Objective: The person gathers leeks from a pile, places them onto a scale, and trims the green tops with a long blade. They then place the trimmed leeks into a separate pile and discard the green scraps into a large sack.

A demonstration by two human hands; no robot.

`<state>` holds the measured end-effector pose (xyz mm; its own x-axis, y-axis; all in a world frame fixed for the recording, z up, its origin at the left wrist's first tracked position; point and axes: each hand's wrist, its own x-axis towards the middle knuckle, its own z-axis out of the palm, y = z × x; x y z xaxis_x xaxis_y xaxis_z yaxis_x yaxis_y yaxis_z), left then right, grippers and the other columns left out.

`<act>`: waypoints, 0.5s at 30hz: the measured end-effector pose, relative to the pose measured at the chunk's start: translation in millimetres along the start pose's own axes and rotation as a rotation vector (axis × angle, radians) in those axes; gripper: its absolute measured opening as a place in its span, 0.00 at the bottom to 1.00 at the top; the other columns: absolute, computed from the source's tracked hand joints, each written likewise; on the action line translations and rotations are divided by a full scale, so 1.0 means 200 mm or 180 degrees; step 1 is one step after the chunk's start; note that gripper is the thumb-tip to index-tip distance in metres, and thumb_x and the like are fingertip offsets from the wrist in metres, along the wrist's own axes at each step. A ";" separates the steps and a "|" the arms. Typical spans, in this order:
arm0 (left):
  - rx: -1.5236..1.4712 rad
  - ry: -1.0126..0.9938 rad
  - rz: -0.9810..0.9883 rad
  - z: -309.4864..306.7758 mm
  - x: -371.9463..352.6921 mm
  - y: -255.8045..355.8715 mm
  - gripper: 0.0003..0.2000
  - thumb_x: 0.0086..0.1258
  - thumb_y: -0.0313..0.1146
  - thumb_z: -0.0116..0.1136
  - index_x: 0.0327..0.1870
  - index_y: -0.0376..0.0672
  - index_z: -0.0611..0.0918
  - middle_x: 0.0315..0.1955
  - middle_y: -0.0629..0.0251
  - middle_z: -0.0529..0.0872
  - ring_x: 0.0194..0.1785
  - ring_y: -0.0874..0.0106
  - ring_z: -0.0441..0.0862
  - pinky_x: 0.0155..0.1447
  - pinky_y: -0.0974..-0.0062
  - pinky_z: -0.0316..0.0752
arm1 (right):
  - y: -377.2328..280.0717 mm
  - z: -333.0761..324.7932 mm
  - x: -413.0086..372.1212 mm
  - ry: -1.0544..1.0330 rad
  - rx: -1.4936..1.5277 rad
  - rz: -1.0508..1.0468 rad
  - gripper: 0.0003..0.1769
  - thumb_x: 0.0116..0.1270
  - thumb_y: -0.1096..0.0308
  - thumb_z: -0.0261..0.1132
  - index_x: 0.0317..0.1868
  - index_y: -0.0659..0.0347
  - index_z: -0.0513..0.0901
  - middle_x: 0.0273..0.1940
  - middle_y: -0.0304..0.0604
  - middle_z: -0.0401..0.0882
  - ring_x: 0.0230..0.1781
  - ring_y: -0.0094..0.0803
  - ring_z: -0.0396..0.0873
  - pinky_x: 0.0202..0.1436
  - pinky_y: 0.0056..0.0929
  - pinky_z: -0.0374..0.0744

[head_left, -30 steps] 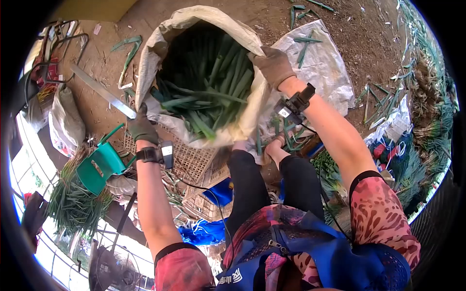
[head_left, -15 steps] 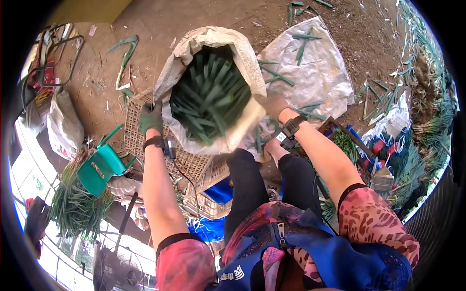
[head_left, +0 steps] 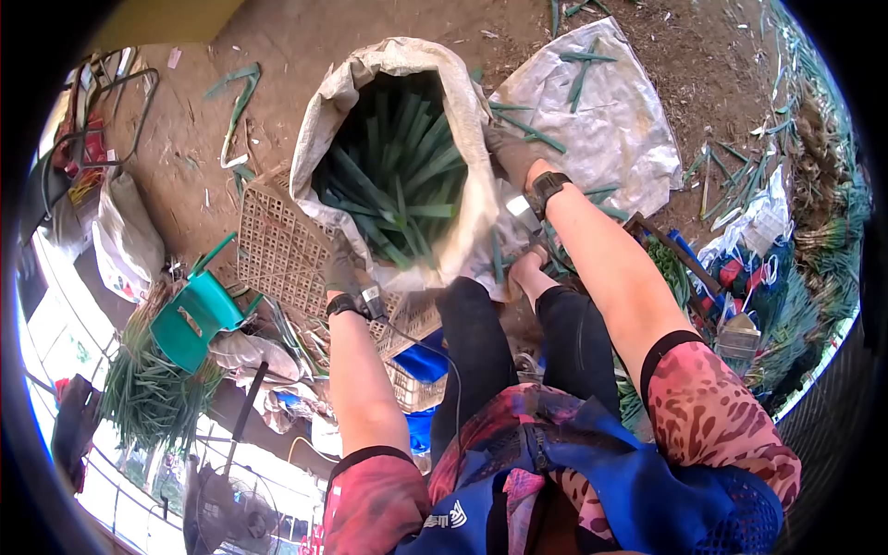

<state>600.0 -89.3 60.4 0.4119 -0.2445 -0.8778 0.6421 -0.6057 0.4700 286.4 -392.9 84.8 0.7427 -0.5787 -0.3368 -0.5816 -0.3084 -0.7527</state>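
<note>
A whitish woven sack (head_left: pixel 310 139) stands in front of me with its mouth rolled open. Inside it are many cut green onion leaves (head_left: pixel 398 176). At the near left of the rim, my gloved left hand (head_left: pixel 347 266) is closed on the sack's fabric. My gloved right hand (head_left: pixel 514 154) grips the sack at its right side, fingers partly hidden against the cloth. Each wrist wears a black strap with a small device.
A plastic crate (head_left: pixel 277 227) lies left of the sack, near a green chair (head_left: pixel 194 319). To the right, a flattened white sack (head_left: pixel 615 120) carries loose leaves. Bundled green onions (head_left: pixel 153 393) lie at left, with more piled at far right. A fan (head_left: pixel 227 518) stands lower left.
My left hand has moved from the sack's left side to its near left edge. My right hand has shifted up along the right side. The sack has moved slightly left and away.
</note>
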 end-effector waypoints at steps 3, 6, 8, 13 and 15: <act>-0.0319 0.0457 0.0047 0.13 -0.11 0.13 0.11 0.68 0.39 0.66 0.44 0.45 0.79 0.21 0.75 0.76 0.20 0.79 0.70 0.22 0.79 0.62 | -0.19 -0.06 0.02 -0.0356 0.2665 0.1247 0.24 0.67 0.69 0.64 0.64 0.58 0.74 0.44 0.37 0.80 0.35 0.22 0.78 0.32 0.23 0.77; -0.0155 0.0600 0.0394 0.13 -0.27 0.30 0.10 0.65 0.34 0.67 0.40 0.44 0.78 0.20 0.74 0.75 0.18 0.81 0.68 0.21 0.80 0.60 | -0.28 -0.19 0.02 -0.0007 0.3655 0.2030 0.18 0.70 0.60 0.64 0.56 0.58 0.79 0.42 0.35 0.80 0.36 0.16 0.77 0.33 0.18 0.75; -0.0295 0.0980 0.0588 0.16 -0.44 0.39 0.12 0.64 0.33 0.69 0.39 0.46 0.75 0.19 0.76 0.72 0.17 0.82 0.65 0.21 0.82 0.58 | -0.33 -0.26 0.01 0.0529 0.3404 0.1973 0.17 0.72 0.55 0.63 0.53 0.57 0.79 0.39 0.35 0.80 0.36 0.16 0.77 0.34 0.17 0.75; -0.0247 0.0988 0.1323 0.23 -0.83 0.52 0.12 0.65 0.32 0.69 0.37 0.48 0.73 0.19 0.76 0.71 0.18 0.83 0.65 0.22 0.84 0.59 | -0.24 -0.20 0.12 0.0719 0.0727 0.1542 0.32 0.68 0.45 0.65 0.57 0.68 0.79 0.47 0.50 0.86 0.48 0.40 0.82 0.52 0.38 0.79; -0.0115 0.0995 0.1360 0.23 -0.80 0.56 0.12 0.64 0.33 0.69 0.36 0.48 0.73 0.19 0.76 0.71 0.18 0.83 0.65 0.22 0.84 0.59 | -0.28 -0.16 0.14 0.0202 0.0239 0.1526 0.35 0.67 0.42 0.65 0.56 0.70 0.79 0.49 0.60 0.84 0.52 0.52 0.81 0.57 0.41 0.76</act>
<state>576.4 -152.6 249.3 0.8113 -0.2229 -0.5404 0.3944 -0.4737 0.7874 328.8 -416.2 135.4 0.3741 -0.6879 -0.6220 -0.8259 0.0580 -0.5609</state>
